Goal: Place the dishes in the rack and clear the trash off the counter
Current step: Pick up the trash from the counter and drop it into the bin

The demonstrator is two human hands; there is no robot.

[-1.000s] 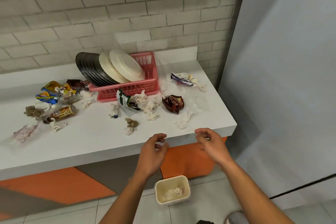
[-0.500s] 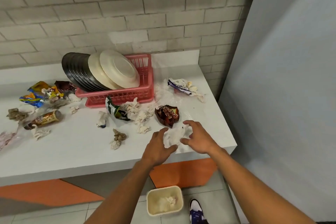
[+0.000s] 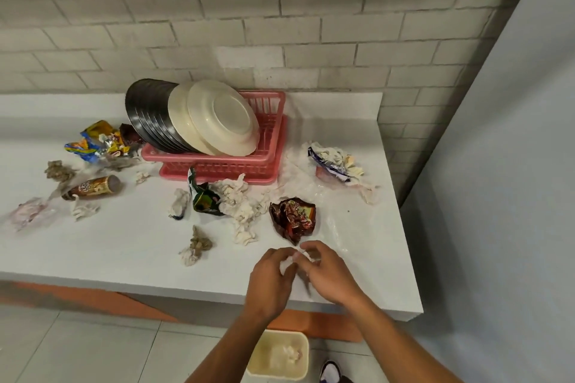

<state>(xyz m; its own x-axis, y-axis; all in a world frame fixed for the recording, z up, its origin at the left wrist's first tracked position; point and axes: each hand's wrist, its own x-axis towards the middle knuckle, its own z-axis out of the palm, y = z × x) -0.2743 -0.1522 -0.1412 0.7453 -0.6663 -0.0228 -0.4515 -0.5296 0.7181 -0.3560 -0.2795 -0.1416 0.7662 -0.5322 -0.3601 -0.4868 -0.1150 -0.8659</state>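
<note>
At the counter's (image 3: 124,246) front right edge we have both hands on a white crumpled tissue (image 3: 295,260): left hand (image 3: 272,278) and right hand (image 3: 326,274) curled around it, pinching it together. Red-brown wrapper (image 3: 292,219) sits just behind. Black plates (image 3: 149,115) and cream plates (image 3: 217,118) lean in the pink rack (image 3: 242,165). Cream bin (image 3: 280,354) on the floor below, paper inside.
</note>
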